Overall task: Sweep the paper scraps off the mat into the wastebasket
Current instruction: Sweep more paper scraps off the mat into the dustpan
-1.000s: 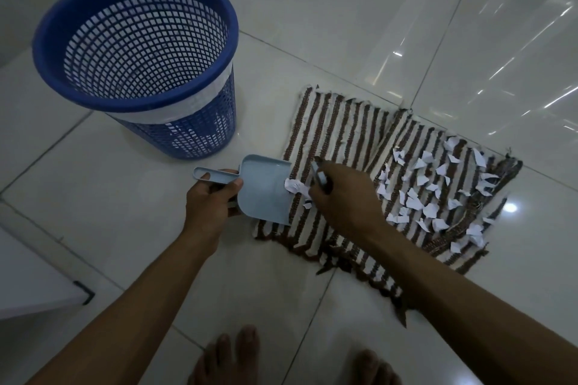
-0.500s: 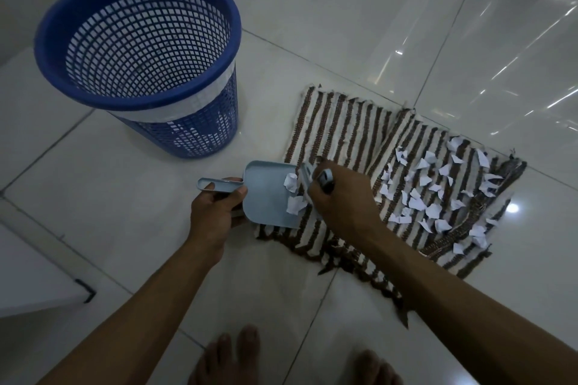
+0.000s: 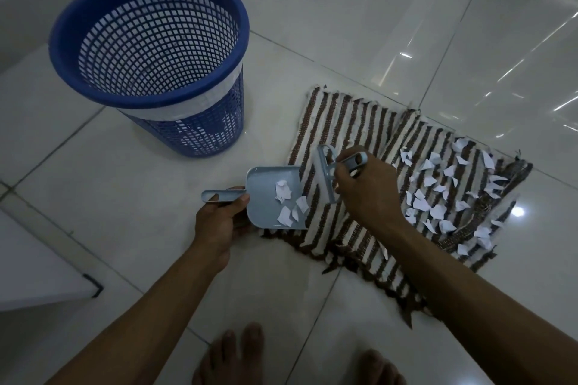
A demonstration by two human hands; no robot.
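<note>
A glossy white tiled floor [image 3: 406, 25] carries everything. On its left stands a blue mesh wastebasket [image 3: 194, 137], upright, with a white liner showing under its rim. To its right, a little apart, lies a brown-and-white striped mat [image 3: 337, 122], rumpled along its far right edge. The corner of a white piece of furniture [image 3: 37, 275] juts in at the left edge, and bare feet [image 3: 237, 356] show at the bottom.

The left hand [image 3: 219, 222] grips the handle of a pale blue dustpan [image 3: 262, 206], fingers curled round it and thumb on top; the pan's open lip touches the mat's left edge. The right hand [image 3: 366, 191] holds the handle of a small matching brush [image 3: 325, 172], fingers wrapped round it, the brush head just beside the pan's lip, over the mat.

A few paper scraps [image 3: 284, 197] lie in the pan. Most of the scraps [image 3: 438, 209] are scattered over the mat's right half, well apart from the wastebasket.
</note>
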